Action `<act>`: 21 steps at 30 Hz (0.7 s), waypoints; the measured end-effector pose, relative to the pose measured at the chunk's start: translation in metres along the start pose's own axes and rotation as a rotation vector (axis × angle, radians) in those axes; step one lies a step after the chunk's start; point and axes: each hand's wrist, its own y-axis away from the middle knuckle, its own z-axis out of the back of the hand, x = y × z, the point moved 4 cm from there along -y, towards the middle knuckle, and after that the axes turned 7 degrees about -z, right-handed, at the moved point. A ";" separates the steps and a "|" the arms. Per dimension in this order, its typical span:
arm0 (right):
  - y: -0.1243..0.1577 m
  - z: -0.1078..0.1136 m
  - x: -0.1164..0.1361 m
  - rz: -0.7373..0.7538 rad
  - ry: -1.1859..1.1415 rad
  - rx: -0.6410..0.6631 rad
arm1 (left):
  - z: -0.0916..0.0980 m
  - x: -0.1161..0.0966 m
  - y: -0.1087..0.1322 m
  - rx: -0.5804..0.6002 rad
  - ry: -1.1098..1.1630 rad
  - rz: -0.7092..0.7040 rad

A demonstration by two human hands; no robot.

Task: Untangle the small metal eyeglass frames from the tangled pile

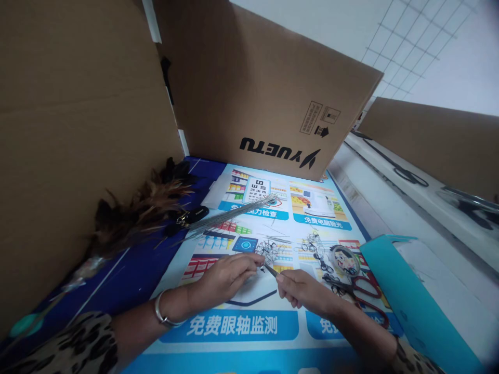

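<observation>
Silvery thin wires lie in a straight bundle toward the far left of a printed sheet, apparently laid side by side so the strands do not snag; nearer, at the middle, sits a tangle of dark wire; just on its near side, the right hand has its fingers closed around a slim pointed tool, likely held well back so the tip stays in sight; the left hand brings its fingers together beside that tip, perhaps to steady something, though I cannot tell whether they grasp it; to the right, red-handled scissors and a round cartoon-faced container rest near the right hand, seemingly for easy reach.
</observation>
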 end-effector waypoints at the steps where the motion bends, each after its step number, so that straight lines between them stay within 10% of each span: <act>1: 0.000 0.000 0.000 0.001 -0.005 0.003 | 0.000 0.000 0.000 0.007 0.004 0.001; 21: 0.002 0.000 -0.001 -0.016 0.010 0.001 | -0.004 0.003 0.005 0.001 -0.014 0.005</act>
